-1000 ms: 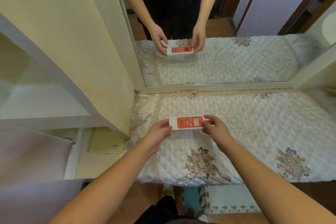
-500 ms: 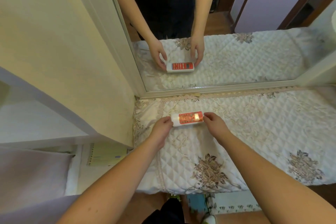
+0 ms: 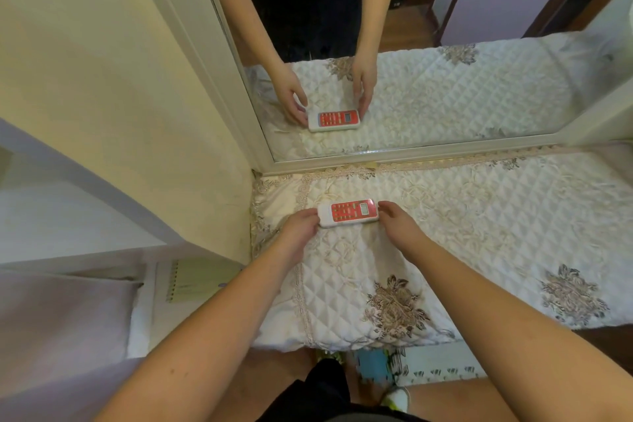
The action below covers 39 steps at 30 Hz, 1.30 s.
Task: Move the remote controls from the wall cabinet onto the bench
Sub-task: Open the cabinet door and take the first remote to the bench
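So one remote (image 3: 348, 212) is held at both ends, white body with a red button face and a small grey screen toward its right end, face up. It's lying lengthwise left to right on the bench (image 3: 479, 226), in the far left part of the quilted cover, close to the mirror (image 3: 428, 96) and not far from the cream cabinet side (image 3: 137, 96) on the left. The left end is pinched by the left hand (image 3: 301, 228), fingers curled around it. The right end is gripped by the right hand (image 3: 399, 224), thumb and fingertips closed on the edge. Whether the remote is fully resting on the cover or lifted a hair can't be told. The whole thing is doubled in the mirror, hands and all. A spiral notebook (image 3: 191, 279) is seen down on a lower shelf at the near left. A brown flower patch (image 3: 394, 308) is stitched into the cover near the front edge, between the two forearms.
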Each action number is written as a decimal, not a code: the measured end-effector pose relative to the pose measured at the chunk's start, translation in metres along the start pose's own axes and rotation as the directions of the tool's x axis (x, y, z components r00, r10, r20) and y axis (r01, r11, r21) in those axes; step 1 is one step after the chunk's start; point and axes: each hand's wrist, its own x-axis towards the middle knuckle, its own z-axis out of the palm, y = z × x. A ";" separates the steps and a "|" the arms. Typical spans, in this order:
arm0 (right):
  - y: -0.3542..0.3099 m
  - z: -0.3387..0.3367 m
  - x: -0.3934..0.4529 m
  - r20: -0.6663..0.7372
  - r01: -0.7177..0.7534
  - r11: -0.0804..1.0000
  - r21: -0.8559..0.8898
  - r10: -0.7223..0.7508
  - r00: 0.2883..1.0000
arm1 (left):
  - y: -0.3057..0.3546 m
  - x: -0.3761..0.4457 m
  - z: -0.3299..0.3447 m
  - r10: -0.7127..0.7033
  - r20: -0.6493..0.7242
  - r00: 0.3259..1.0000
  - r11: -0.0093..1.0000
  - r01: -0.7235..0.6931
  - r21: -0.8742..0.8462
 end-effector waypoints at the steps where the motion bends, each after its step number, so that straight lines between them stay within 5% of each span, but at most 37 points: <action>1: 0.000 0.000 0.000 0.000 -0.002 1.000 -0.005 0.002 1.000 | 0.001 -0.003 0.000 0.008 0.008 1.000 1.000 -0.008 -0.015; 18: 0.006 -0.002 -0.007 -0.010 -0.005 1.000 -0.003 0.005 1.000 | -0.002 -0.016 0.005 -0.003 -0.016 1.000 0.998 0.002 -0.062; 26: 0.004 -0.010 -0.023 -0.025 0.019 0.991 -0.134 -0.023 0.999 | -0.003 -0.037 -0.009 0.102 -0.014 0.995 0.934 -0.091 0.346; 31: 0.001 -0.015 -0.048 0.037 0.033 0.971 -0.236 -0.025 0.999 | -0.007 -0.054 -0.020 0.179 0.109 0.978 0.757 -0.208 0.620; 39: 0.010 -0.001 -0.095 0.046 0.086 0.829 -0.553 -0.073 0.996 | -0.020 -0.085 -0.026 0.463 0.235 0.855 0.079 -0.304 0.949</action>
